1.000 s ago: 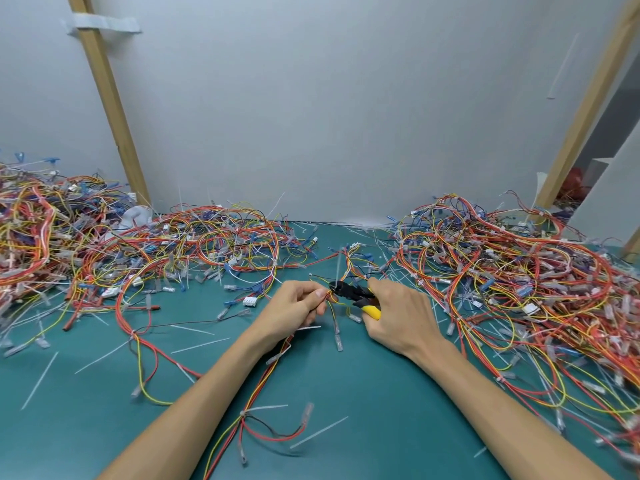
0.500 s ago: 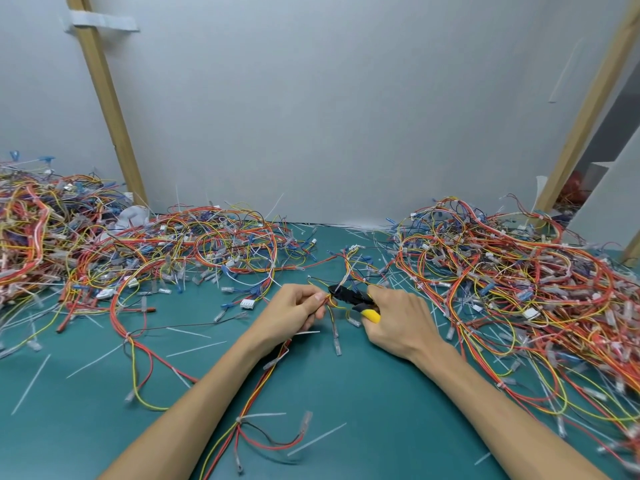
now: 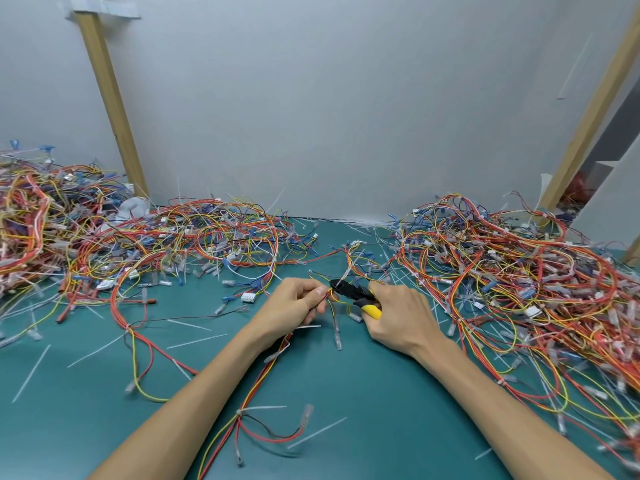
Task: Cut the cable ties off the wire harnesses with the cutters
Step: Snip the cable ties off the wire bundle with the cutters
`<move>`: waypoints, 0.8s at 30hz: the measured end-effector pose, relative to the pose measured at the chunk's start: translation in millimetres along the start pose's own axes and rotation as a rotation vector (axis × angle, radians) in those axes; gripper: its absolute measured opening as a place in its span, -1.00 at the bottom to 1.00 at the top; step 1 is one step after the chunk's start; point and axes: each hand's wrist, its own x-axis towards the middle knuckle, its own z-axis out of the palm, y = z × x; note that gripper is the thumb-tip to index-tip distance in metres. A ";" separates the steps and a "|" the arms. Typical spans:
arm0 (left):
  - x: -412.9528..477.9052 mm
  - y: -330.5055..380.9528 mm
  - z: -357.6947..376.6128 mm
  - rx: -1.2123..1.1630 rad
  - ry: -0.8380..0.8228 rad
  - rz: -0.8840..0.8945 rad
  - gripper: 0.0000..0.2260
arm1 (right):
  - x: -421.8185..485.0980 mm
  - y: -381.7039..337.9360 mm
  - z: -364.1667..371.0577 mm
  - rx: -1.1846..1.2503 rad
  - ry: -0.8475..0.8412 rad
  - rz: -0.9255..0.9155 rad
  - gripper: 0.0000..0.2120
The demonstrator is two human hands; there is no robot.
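- Surface: teal mat (image 3: 381, 427), matte, running back to a pale grey wall (image 3: 329, 98).
- Two bare wood posts lean against the wall: left post (image 3: 107, 98) with a strip of white tape (image 3: 100, 8) across its top, right post (image 3: 588, 116) at the frame edge. A dim gap with white panels opens beyond the right post.
- Left pile (image 3: 138, 244) of harnesses: red, yellow, blue and black wire, clear terminals, white connectors. It spreads from the left edge to mid-mat and is deepest at the far left.
- Right pile (image 3: 519, 271): the same mix, dense, running from the wall down the right side of the mat.
- Cut ties (image 3: 197, 341): thin white strips scattered flat on the mat, thickest between the hands and the right pile.
- Left hand (image 3: 294, 303): at mid-mat, fingers curled, pinching a harness (image 3: 263, 375) whose wires trail back toward the person beside the left forearm. One white tie (image 3: 263, 408) is on it lower down.
- Right hand (image 3: 401, 317): closed round the yellow handles of the cutters (image 3: 349, 291).
- The black nose of the cutters points left and meets the wires just at the left fingertips. How far the blades are closed cannot be told.
- The hands are close together, joined by the tool and the wires.
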 end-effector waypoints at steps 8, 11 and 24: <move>-2.4 4.6 0.3 -0.024 -0.005 0.006 -0.70 | -0.4 1.2 0.1 0.002 -0.003 -0.009 -0.76; -3.0 6.4 1.0 -0.031 -0.009 0.007 -0.70 | 0.3 1.4 0.6 -0.011 -0.003 -0.009 -0.76; -5.1 9.9 0.9 -0.015 -0.003 -0.002 -0.68 | -0.1 0.7 -0.8 0.003 -0.016 -0.006 -0.76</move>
